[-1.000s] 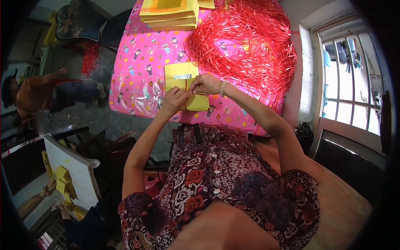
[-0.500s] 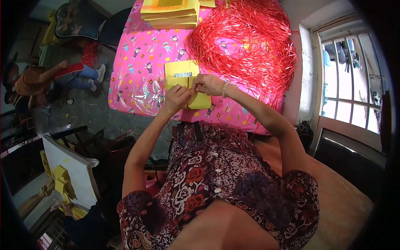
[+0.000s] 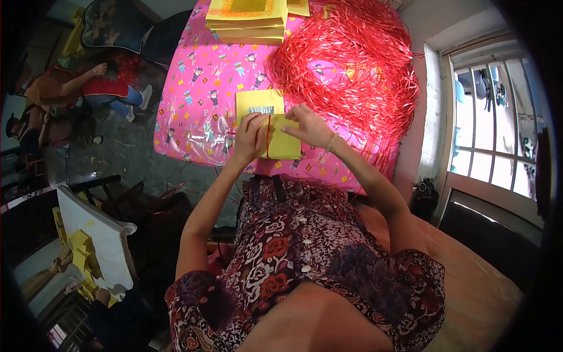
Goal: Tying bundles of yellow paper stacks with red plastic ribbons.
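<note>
On the pink table cover (image 3: 199,138) near me lies a bundle of yellow paper (image 3: 287,144), with a silvery printed patch on its far sheet. A thin red strip (image 3: 268,138) runs lengthwise across the bundle. My left hand (image 3: 251,136) rests on the bundle's left part, its fingers spread over the paper up to the red strip. My right hand (image 3: 314,127) is over the right edge, thumb and fingers apart, with nothing visible in it. The palm side of my left hand is hidden.
A large heap of shiny red plastic strips (image 3: 352,64) covers the table's far right. Behind the bundle stands a tall stack of yellow paper (image 3: 249,26). People sit at the left; a white table (image 3: 111,246) there holds more yellow paper. A barred window (image 3: 492,117) is at the right.
My right hand has let go of the red strip and moved right, its fingers spreading. My left fingers have straightened over the paper. The view has shifted slightly.
</note>
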The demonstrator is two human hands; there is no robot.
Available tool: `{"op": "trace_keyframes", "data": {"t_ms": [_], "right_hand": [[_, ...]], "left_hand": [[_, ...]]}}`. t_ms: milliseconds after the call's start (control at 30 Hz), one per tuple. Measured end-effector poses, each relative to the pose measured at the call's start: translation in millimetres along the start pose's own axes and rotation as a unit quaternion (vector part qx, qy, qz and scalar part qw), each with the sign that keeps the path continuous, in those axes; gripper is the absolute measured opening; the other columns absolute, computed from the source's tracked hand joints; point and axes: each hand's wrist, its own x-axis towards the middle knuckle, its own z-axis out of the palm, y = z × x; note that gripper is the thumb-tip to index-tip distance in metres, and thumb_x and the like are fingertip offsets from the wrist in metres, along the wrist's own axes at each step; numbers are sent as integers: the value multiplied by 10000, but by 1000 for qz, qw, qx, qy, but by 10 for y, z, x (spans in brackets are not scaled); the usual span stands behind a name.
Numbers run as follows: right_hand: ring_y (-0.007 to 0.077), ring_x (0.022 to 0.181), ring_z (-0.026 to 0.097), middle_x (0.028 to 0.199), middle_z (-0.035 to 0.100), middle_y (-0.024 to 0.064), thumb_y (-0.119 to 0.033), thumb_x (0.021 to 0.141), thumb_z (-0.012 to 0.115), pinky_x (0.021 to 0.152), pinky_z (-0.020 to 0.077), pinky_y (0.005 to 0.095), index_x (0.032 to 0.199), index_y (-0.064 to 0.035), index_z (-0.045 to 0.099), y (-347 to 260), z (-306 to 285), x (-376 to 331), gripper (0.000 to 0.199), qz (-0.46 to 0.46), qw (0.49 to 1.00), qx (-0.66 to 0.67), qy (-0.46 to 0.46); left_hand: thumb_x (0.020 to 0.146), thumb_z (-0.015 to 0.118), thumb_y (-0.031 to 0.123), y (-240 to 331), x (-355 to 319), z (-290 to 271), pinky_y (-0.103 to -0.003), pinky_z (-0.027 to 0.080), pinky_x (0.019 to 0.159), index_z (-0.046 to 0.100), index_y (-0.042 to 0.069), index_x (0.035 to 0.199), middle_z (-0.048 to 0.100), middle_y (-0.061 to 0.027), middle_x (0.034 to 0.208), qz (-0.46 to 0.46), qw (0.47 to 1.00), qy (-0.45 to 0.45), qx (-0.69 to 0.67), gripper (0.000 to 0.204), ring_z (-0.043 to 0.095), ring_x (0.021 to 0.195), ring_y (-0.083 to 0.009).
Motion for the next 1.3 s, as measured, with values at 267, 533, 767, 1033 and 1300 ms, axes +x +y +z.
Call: {"op": "trace_keyframes", "data": {"t_ms": [267, 533, 767, 1033, 1300], "right_hand": [[278, 834, 532, 901, 515, 101, -240, 721, 683, 700, 438, 393, 952, -57, 526, -291, 214, -313, 334, -5, 982, -98, 164], [217, 842, 499, 858, 505, 58, -248, 709, 667, 746, 375, 366, 964, -93, 548, -227, 323, -230, 321, -54, 961, -265, 58], [189, 886, 559, 862, 528, 28, -198, 780, 500, 754, 432, 323, 944, -174, 603, -86, 247, 171, 196, -242, 935, -258, -30], [194, 976, 509, 1000, 517, 10, -216, 772, 529, 781, 440, 353, 932, -163, 581, -48, 352, 551, 176, -381, 864, -304, -129], [186, 933, 516, 927, 573, -11, -195, 752, 558, 774, 394, 326, 984, -136, 545, -309, 39, 561, 240, -443, 836, -293, -140]], "left_hand": [[769, 548, 10, 3, 10, 45, -393, 464, 682, 535, 41, 1087, 595, -148, 873, -71, 995, -57, 40, 320, 567, 775, -326], [733, 576, 10, 194, -45, -81, -404, 413, 796, 524, 60, 1098, 569, -114, 1011, -60, 990, -83, 99, 372, 531, 946, -306], [705, 617, 58, 204, -191, -28, -431, 300, 924, 518, 83, 1081, 545, -80, 1057, -98, 970, -82, 208, 390, 468, 1076, -269], [728, 582, 14, 223, -293, 49, -447, 367, 899, 458, 12, 1143, 508, -184, 1073, -123, 981, -54, 142, 433, 458, 1033, -361], [716, 591, 51, 248, -432, -12, -456, 359, 911, 501, 1, 1080, 496, -171, 1096, -129, 966, -113, 191, 378, 431, 1076, -360]]}}
